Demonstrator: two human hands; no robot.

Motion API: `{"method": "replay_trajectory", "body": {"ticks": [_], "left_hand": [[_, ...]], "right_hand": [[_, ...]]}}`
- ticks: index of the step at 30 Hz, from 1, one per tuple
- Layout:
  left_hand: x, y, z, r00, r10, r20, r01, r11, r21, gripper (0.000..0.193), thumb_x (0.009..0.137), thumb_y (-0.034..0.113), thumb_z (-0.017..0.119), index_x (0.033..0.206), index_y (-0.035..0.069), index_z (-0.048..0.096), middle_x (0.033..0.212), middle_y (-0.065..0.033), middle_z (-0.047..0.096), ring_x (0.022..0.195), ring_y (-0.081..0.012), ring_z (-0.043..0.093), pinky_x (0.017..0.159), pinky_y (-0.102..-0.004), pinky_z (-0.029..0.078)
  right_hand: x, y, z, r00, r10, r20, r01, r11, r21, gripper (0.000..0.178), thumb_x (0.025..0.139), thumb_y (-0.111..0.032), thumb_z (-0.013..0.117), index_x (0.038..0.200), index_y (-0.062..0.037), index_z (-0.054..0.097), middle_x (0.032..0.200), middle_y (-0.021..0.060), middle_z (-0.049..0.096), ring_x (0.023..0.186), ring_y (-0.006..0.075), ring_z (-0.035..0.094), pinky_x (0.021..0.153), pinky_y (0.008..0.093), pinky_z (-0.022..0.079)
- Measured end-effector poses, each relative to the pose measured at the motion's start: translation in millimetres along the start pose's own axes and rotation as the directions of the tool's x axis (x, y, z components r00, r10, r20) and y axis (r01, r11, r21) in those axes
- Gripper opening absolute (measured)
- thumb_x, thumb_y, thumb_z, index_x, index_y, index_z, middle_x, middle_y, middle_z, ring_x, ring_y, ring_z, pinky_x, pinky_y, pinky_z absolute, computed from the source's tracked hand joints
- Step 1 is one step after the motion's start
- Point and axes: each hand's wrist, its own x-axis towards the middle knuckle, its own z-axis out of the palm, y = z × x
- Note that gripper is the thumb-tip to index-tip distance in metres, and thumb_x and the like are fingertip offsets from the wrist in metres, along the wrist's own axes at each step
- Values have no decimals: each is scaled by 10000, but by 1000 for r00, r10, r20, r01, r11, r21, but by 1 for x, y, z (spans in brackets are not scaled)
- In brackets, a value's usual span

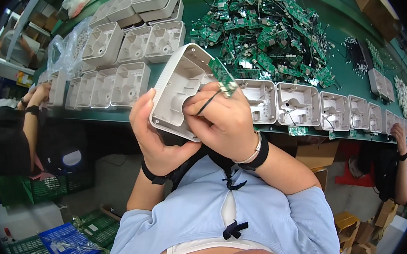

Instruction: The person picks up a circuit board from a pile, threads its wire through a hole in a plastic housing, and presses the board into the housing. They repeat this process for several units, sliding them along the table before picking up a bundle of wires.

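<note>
My left hand is closed around the lower left side of a light grey plastic housing, which it holds up and tilted above the table edge. The housing's hollow inside, with moulded posts and a curved wall, faces my right hand. My right hand reaches into the housing with bent fingers pinched on a black cable. From that cable a small green circuit board hangs over the back of my right hand, by the housing's edge. My right fingertips are partly hidden inside the housing.
A big heap of green circuit boards with black cables lies beyond my hands. Grey housings are stacked at left; more housings line the front edge at right, some with boards hanging. Co-workers' hands show at both sides.
</note>
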Motion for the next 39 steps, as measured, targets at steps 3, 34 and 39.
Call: {"method": "replay_trajectory", "body": {"ticks": [3,34,39], "left_hand": [[-1,-3,1,1000,3,0,-3,1000,1,1164,611,136,983,1560,71,312,1567,-226,394,1415,-358,469,1159,-468,427],[-9,-6,-18,982,-168,86,187,928,-323,1265,620,123,986,1628,55,223,1628,-232,342,1467,-357,465,1197,-472,430],[-8,-8,-18,973,-208,103,231,903,-361,1254,608,122,966,1622,42,233,1617,-219,358,1463,-337,471,1205,-463,418]], "right_hand": [[4,-1,-3,999,34,13,-33,996,-81,191,753,-36,826,908,-107,739,945,28,744,904,279,672,858,406,460],[4,4,-61,954,290,-78,-286,956,61,320,859,-32,823,1155,-12,703,1110,116,714,1007,258,677,867,367,519],[5,2,-69,993,118,17,-119,991,55,279,809,-23,844,1065,-37,733,1070,103,727,984,278,695,862,378,518]]}}
